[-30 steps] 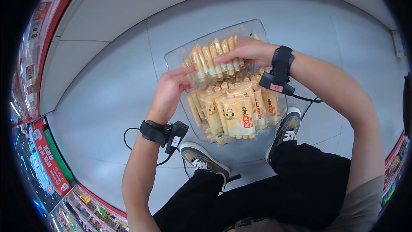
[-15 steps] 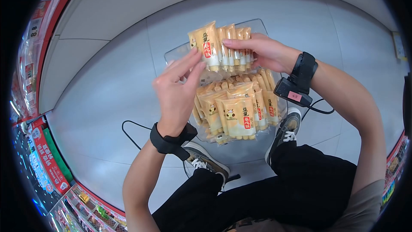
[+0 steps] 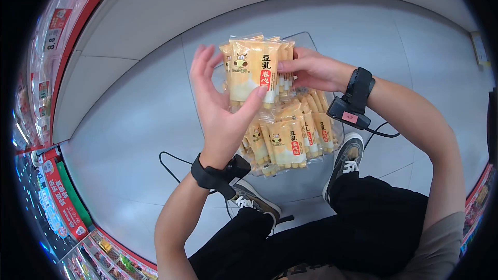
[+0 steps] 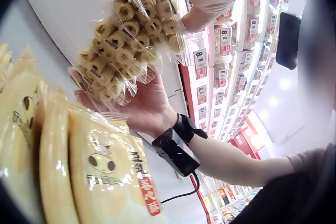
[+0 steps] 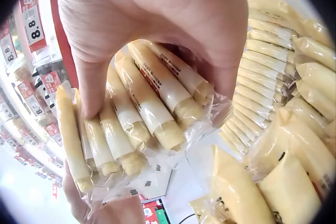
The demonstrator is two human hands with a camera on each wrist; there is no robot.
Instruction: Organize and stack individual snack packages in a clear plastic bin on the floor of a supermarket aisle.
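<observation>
Black straps (image 3: 359, 85), boxes (image 3: 340, 110), pink label (image 3: 349, 117), black cable (image 4: 198, 183); grey-brown sleeve (image 3: 443, 238), black trousers (image 3: 378, 207), brown-grey shoes (image 3: 353, 150), white laces (image 3: 351, 166).

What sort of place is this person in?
Most likely a snack shop or supermarket aisle. Rows of red-and-white price cards marked 8.8 run along one side, colourful packaged goods fill displays, and many matching yellow roll-shaped snacks in clear plastic wrappers are gathered here.

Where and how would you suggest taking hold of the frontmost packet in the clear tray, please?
Probably pinch the frontmost packet by its two side edges, coming from above on the near side: its flat printed face is uncovered, while other packets crowd behind it.
</observation>
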